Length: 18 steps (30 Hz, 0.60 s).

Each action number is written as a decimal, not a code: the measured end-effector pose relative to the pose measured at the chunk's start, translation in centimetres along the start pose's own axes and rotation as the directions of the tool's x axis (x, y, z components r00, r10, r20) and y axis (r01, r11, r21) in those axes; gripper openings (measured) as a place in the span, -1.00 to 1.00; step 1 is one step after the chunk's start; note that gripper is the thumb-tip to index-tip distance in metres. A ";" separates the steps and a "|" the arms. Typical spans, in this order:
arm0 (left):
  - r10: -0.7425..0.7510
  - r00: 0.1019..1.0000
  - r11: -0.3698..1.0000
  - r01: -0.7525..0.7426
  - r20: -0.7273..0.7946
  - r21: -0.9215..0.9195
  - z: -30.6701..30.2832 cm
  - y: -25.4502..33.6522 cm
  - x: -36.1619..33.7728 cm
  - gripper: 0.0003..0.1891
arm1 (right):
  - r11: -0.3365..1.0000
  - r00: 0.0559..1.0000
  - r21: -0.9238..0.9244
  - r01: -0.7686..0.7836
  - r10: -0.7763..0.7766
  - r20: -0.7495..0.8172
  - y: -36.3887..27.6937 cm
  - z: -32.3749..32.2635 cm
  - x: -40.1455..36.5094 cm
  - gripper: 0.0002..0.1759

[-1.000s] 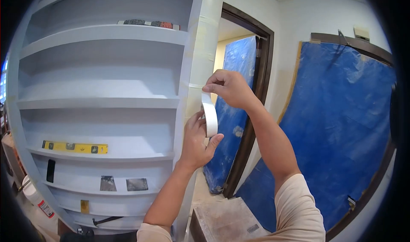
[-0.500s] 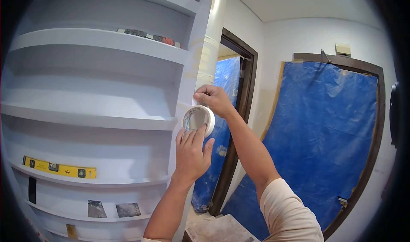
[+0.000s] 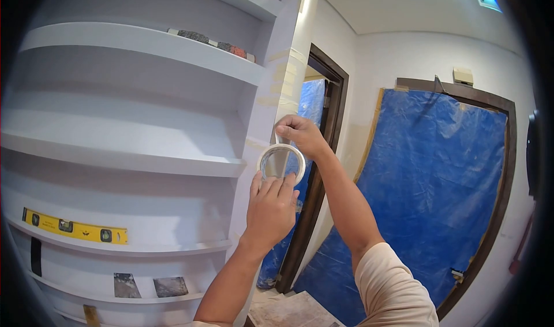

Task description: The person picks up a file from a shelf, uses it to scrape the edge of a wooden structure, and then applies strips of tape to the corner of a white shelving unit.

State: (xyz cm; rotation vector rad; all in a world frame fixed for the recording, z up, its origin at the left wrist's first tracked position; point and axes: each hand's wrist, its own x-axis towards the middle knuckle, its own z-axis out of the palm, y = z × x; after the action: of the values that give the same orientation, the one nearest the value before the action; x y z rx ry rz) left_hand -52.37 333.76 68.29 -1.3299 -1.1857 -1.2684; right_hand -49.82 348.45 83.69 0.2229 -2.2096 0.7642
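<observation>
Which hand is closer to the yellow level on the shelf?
Left. The left hand holds the tape roll from below, to the right of the yellow level. The right hand pinches the tape above the roll, farther right and higher up.

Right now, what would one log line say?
left hand: holds tape roll | right hand: pinches tape end | beside white shelf unit
</observation>
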 end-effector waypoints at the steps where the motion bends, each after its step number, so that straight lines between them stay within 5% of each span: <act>1: 0.005 1.000 1.000 -0.006 0.013 0.019 0.0 0.1 0.0 -0.64 | 1.000 1.000 0.027 0.000 0.001 -0.004 0.1 0.0 0.0 -0.80; 18: 0.032 0.999 0.998 -0.032 -0.001 -0.050 0.5 -1.2 -0.8 -0.54 | 0.997 1.000 -0.080 -0.007 0.006 -0.009 -0.2 0.4 0.2 -0.80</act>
State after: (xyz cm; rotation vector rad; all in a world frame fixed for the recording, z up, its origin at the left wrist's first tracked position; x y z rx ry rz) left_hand -53.46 334.34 67.42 -1.3803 -1.1343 -1.2827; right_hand -50.07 348.09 83.72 0.1725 -2.2287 0.6767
